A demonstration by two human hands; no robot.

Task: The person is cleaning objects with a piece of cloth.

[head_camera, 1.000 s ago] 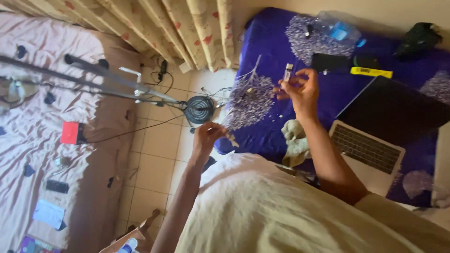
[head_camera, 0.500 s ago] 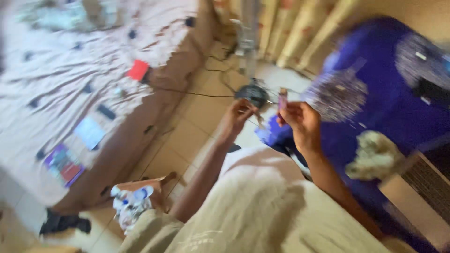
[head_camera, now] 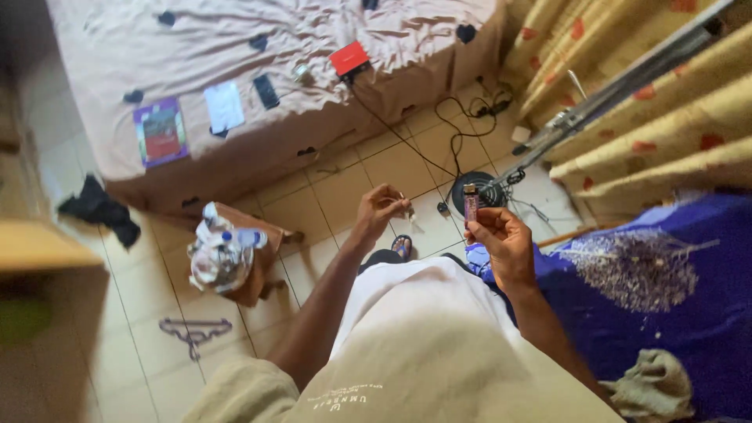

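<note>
My right hand [head_camera: 501, 239] holds a small purple lighter [head_camera: 470, 205] upright between thumb and fingers, in front of my chest. My left hand [head_camera: 379, 210] is raised just to the left of it and pinches a small thin pale item [head_camera: 406, 200] at its fingertips; what it is I cannot tell. Both hands hover over the tiled floor [head_camera: 313, 211], above my lap in light-coloured clothing. A blue sandal [head_camera: 402, 247] shows below my left hand.
A bed with a pink sheet [head_camera: 258, 55] carries a red box [head_camera: 348, 58], a phone, papers and a booklet. A small wooden stool [head_camera: 254, 266] holds crumpled wrappers and a bottle. A stand base [head_camera: 475, 190] with cables, curtains [head_camera: 666, 133], a purple-covered mattress [head_camera: 666, 298] and a hanger [head_camera: 194, 331] lie around.
The view has swung left and down, from the purple mattress with the laptop to the floor and the pink bed. Both hands have come closer together, the lighter still in my right hand.
</note>
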